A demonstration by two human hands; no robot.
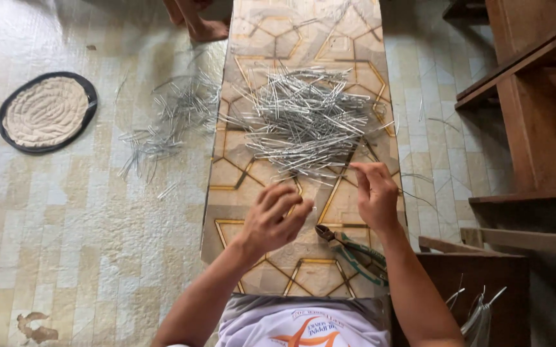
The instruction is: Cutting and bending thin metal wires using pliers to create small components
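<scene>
Where hands [323,205] hover, wire pile [304,122] just beyond (touching).

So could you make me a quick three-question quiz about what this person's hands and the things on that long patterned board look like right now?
1. True or false: the green-handled pliers lie on the long board with the gold geometric pattern, near the right hand.
2. Where does the second, smaller heap of thin silver wire pieces lie? A) on the board B) on the tiled floor C) on the round beige mat with the dark rim
3. Fill in: the left hand hovers just in front of the big ____ of silver wire pieces.

Key: 1 true; 2 B; 3 pile.
</scene>
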